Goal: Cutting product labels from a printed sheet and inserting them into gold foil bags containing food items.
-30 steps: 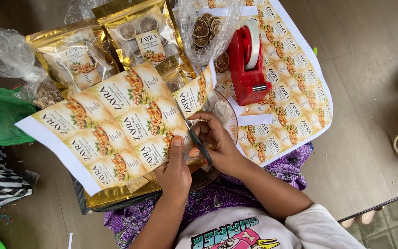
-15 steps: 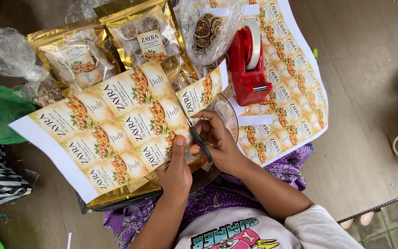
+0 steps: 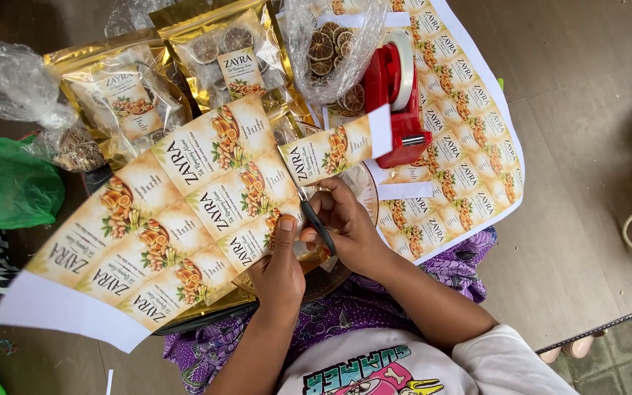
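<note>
Cutting a printed label sheet with scissors, seen from above your lap.

Your left hand (image 3: 281, 265) pinches the near edge of the label sheet (image 3: 184, 219), thumb pressed on top; the sheet is cream with orange fruit pictures in rows, tilted up to the left over the gold pouches (image 3: 177, 80). Your right hand (image 3: 345, 223) is closed around the dark scissors (image 3: 317, 223), blades at the cut beneath a half-freed label strip (image 3: 330, 150). Beyond stands a red tape dispenser (image 3: 396, 99).
</note>
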